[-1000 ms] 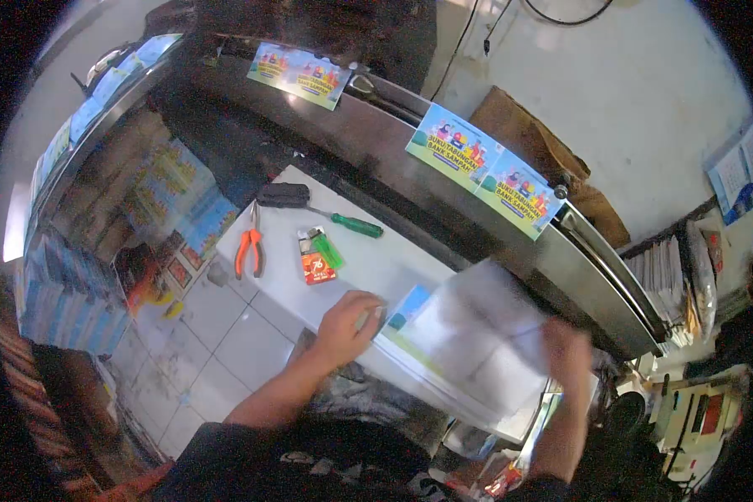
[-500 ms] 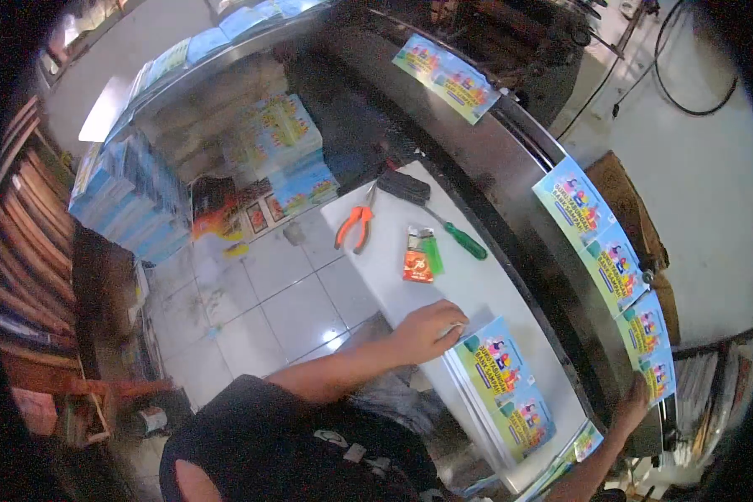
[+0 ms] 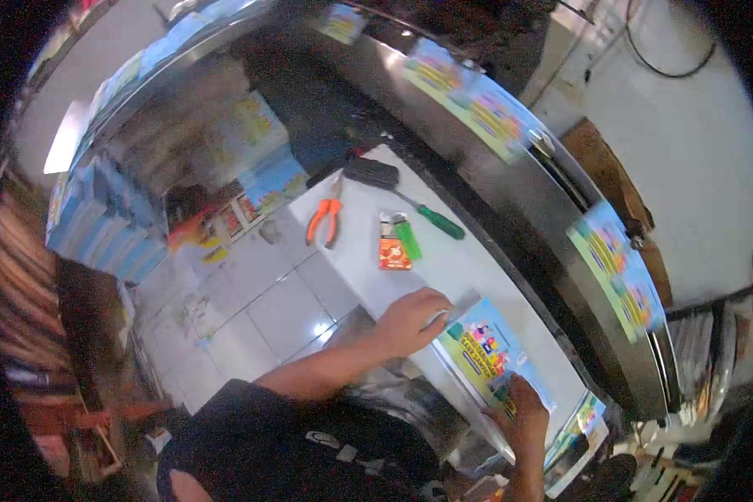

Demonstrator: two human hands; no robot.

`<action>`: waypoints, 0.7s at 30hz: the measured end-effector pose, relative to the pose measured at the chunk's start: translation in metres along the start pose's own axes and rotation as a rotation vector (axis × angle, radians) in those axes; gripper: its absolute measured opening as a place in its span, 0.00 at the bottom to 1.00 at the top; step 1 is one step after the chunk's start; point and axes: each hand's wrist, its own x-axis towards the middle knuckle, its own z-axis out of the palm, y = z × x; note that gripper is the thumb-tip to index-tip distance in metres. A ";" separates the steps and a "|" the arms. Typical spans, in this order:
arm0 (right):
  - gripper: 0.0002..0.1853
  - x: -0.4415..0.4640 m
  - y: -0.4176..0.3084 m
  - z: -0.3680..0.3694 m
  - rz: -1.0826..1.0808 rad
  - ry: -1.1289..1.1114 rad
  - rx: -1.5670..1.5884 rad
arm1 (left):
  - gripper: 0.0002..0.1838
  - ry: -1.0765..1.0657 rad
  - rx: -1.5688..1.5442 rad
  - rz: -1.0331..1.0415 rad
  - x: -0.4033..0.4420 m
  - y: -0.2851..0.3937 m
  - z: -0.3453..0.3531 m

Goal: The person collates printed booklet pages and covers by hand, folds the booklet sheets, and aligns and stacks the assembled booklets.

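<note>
In front of me a pile of colourful printed booklets (image 3: 477, 339) lies on the white table. My left hand (image 3: 414, 322) is at the pile's upper left corner, fingers curled and pinched around something small and pale that I cannot make out. Over the lower half of the pile, my right hand (image 3: 523, 410) is bent around the top booklet, covering part of its print. Farther up the table lie orange-handled pliers (image 3: 325, 219), a green-handled screwdriver (image 3: 441, 222), a black block-like object (image 3: 371, 173), an orange and white pack (image 3: 392, 253) and a green lighter (image 3: 407, 241).
Along the right runs a dark metal machine rail (image 3: 552, 217) carrying more printed booklets (image 3: 615, 268). Tall stacks of booklets (image 3: 109, 222) stand at the left. A cardboard piece (image 3: 602, 167) is behind the rail. Tiled floor (image 3: 268, 309) shows beside the table.
My right hand has moved left from the rail's lower end onto the pile, and the booklet it touched is gone from there. Booklets on the rail have shifted. My left hand stays at the pile's corner.
</note>
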 end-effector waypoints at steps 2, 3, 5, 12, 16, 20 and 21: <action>0.29 0.005 0.001 -0.019 0.052 -0.053 0.122 | 0.10 0.030 -0.014 -0.017 0.000 0.004 -0.002; 0.24 0.006 0.005 -0.025 0.078 -0.108 0.250 | 0.10 0.020 -0.029 -0.002 0.001 0.003 -0.003; 0.16 0.008 0.046 -0.025 0.138 -0.041 0.230 | 0.10 0.034 -0.006 -0.030 -0.001 0.002 -0.002; 0.19 0.021 0.148 -0.169 0.227 1.063 -0.325 | 0.10 0.044 0.003 -0.033 0.004 0.016 -0.003; 0.23 0.051 0.187 -0.165 0.086 1.125 -0.319 | 0.09 0.061 0.023 -0.038 0.004 0.018 -0.004; 0.23 0.054 0.244 -0.091 0.169 0.754 -0.161 | 0.09 0.087 0.004 -0.036 0.002 0.011 -0.001; 0.23 0.050 0.249 -0.081 0.200 0.594 -0.515 | 0.09 0.085 0.001 -0.031 0.002 0.011 -0.001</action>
